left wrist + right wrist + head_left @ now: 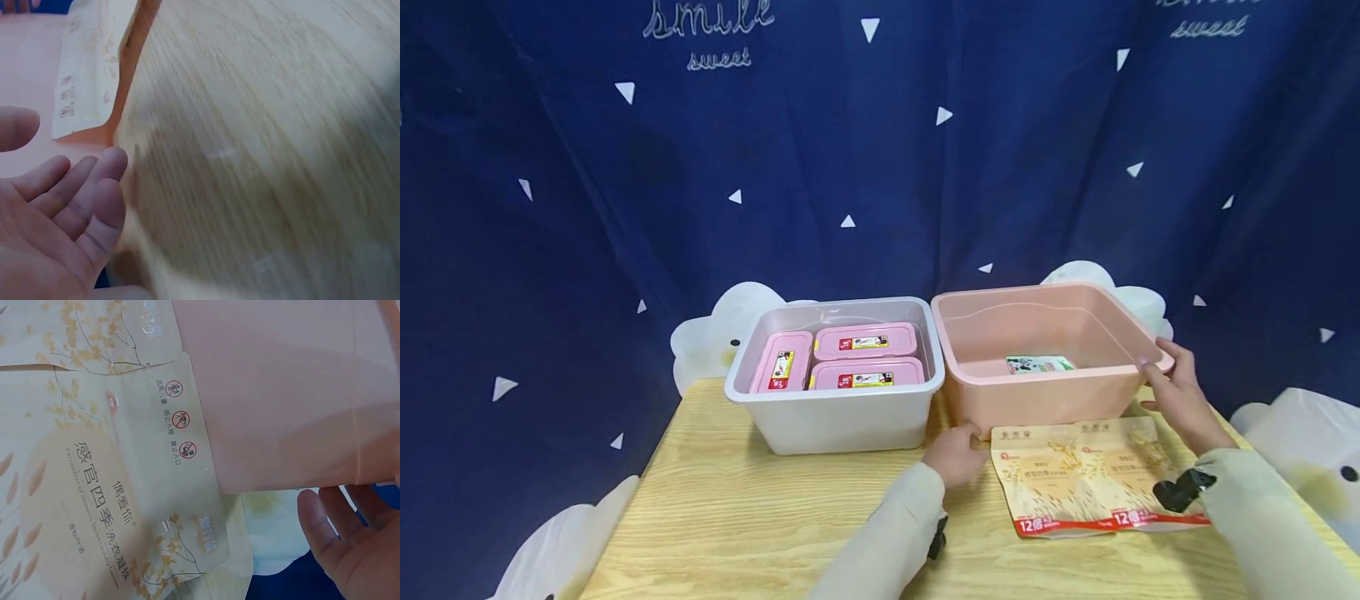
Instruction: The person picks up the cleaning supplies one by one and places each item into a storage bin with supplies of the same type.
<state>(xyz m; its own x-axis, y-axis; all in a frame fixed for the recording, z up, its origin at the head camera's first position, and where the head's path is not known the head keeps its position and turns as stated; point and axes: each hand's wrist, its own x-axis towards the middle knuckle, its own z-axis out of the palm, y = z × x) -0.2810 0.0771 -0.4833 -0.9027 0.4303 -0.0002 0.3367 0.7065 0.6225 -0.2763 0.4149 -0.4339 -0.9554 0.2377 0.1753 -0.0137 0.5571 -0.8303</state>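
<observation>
Head view only: pack inside pink tub | left grip, right grip: wide

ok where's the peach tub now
In the head view, the peach tub stands right of the grey tub, just behind the pouches, the right hand at its corner.

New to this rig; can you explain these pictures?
No machine here: a person works bare-handed. The wide picture comes from a head camera, the close ones from each wrist. On the wooden table stand a grey bin with three pink-lidded boxes and a pink bin with a green-and-white packet; two laundry capsule pouches are in front of the pink bin. The right hand touches that bin's rim; the left hand is near its lower left corner. Neither plainly holds anything.
</observation>
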